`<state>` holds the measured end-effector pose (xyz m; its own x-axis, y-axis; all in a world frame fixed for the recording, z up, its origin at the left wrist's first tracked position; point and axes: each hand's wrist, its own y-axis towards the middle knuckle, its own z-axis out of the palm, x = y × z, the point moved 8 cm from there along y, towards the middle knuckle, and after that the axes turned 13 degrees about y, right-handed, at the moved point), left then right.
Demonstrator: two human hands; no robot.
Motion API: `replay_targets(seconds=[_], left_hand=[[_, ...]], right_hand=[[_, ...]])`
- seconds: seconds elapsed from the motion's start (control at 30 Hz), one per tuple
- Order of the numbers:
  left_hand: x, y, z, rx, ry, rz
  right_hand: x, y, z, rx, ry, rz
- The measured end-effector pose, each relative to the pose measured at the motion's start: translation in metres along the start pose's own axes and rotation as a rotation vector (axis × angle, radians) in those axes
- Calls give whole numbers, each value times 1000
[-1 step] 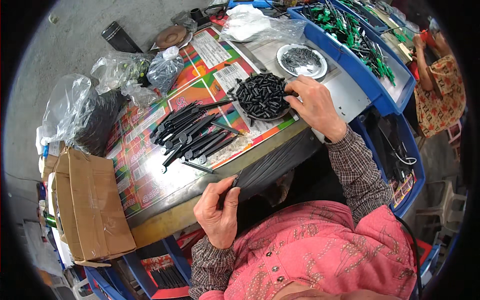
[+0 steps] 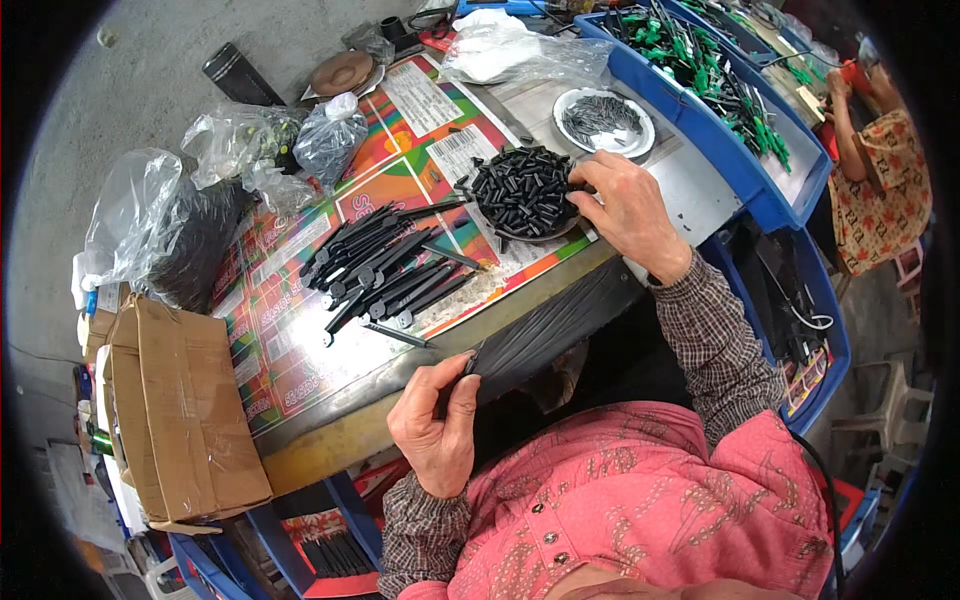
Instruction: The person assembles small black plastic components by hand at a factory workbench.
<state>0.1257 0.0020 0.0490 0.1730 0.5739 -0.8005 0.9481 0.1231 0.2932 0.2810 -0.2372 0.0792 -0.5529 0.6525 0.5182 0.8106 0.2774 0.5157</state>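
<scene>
My left hand [image 2: 436, 420] is closed in a pinch on a slim black plastic rod [image 2: 468, 364] in front of the table's near edge. Most of the rod is hidden behind the fingers. Over on the right, my right hand [image 2: 630, 212] touches the edge of a heap of small black cylindrical pieces [image 2: 525, 190], its thumb and forefinger slightly apart. The heap lies on a dish whose rim shows only at the near side. Left of it, long black plastic rods [image 2: 385, 270] with flat round ends lie piled on the colourful printed table cover [image 2: 290, 360].
A white bowl [image 2: 648, 130] of small metal pins stands behind the heap. Blue trays [image 2: 700, 115] with green and black parts line the right. At the left are a cardboard box [image 2: 195, 400] and plastic bags [image 2: 150, 225]. Another person [image 2: 875, 190] sits at the far right.
</scene>
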Motion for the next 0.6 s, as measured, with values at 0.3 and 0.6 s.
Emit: replay_targets(seconds=[0.3, 0.6], left_hand=[[0, 1, 0, -7, -3, 12], [0, 1, 1, -3, -6, 22]], right_hand=[[0, 6, 9, -7, -10, -14], [-1, 5, 4, -33, 148, 68]])
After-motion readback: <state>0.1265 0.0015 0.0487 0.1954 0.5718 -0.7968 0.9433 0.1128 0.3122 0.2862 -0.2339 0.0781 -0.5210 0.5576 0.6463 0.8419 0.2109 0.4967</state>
